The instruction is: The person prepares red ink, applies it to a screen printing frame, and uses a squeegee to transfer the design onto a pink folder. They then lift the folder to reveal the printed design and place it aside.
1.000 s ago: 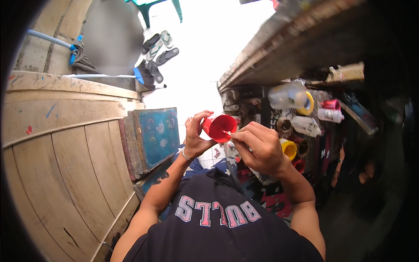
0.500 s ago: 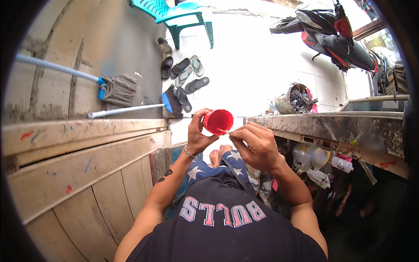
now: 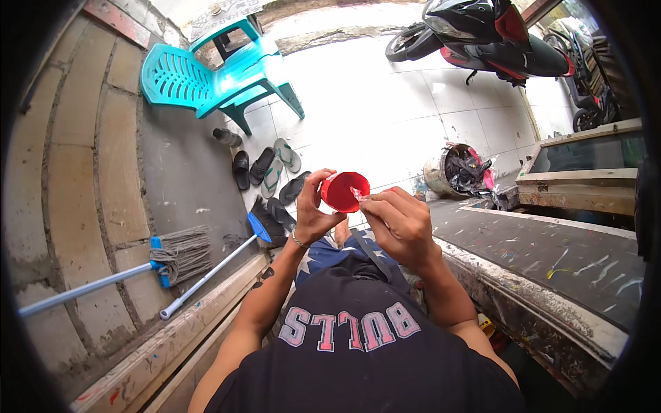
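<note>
Hard to see the bottom of the red cup (image 3: 337, 191): it's red on red in there, & a lot of its outer wall is out of sight behind the left hand (image 3: 313, 217). The stick-like thing (image 3: 357, 193) is mostly covered by the right hand (image 3: 398, 224), so can't tell if it's a brush or just a stick. Only a short red-&-white end shows, at the cup's right inner side; no telling if it touches the wall. Feet mostly blocked by the hands. Floor tiles (image 3: 385, 131) washed out mid-scene, & the motorbike (image 3: 496, 48) at far right is cut off up top.

Left hand's approx. half open, a C round the cup's left side, fingers far, thumb near, cup held in it. Right hand's nearly closed, thumb & forefinger pinched on the stick-like thing, other fingers folded in.

Cup's mid-scene btwn the two hands, up off the floor, mouth turned toward the person's dark shirt (image 3: 337, 365). Arms come in from near left & near right, elbows bent, meeting at the cup; bracelet (image 3: 297, 239) on the left wrist. Back of the right hand faces up.

Mop (image 3: 182, 256) & broom (image 3: 259, 227) at left, flip-flops (image 3: 288, 155) beyond, nr the green chair (image 3: 237, 79). Stuffed bucket (image 3: 435, 173) far right, paint-flecked bench (image 3: 527, 261) nearer on the right.
</note>
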Available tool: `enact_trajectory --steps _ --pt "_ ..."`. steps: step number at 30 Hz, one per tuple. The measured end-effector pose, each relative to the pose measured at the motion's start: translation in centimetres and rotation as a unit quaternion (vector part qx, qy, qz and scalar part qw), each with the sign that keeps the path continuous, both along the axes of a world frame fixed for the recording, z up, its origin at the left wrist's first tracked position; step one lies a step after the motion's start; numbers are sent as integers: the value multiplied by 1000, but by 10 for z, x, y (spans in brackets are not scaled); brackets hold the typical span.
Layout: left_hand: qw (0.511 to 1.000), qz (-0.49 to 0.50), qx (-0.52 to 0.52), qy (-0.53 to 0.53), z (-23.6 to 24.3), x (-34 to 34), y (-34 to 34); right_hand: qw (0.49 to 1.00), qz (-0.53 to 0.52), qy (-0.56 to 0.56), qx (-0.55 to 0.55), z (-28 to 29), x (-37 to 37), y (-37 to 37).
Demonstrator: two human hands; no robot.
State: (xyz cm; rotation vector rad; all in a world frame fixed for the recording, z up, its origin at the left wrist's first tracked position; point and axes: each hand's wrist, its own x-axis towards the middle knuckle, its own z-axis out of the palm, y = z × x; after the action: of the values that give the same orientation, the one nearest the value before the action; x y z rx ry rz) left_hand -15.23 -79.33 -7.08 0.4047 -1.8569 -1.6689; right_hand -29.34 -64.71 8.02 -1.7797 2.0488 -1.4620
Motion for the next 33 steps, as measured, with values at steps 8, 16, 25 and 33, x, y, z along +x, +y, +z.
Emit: enact_trajectory --steps 8,16,25,33 --pt "992 -94 -87 3 29 -155 -113 996 -91 -17 -5 26 -113 -83" --pt "970 -224 -95 -1 26 -321 -199 974 -198 104 31 30 -245 -153" --pt "927 -356 -114 -26 16 -526 -200 934 -351 62 23 4 -386 -141" --pt "900 -424 -99 -35 18 -736 -113 888 -443 114 42 -3 -574 -61"
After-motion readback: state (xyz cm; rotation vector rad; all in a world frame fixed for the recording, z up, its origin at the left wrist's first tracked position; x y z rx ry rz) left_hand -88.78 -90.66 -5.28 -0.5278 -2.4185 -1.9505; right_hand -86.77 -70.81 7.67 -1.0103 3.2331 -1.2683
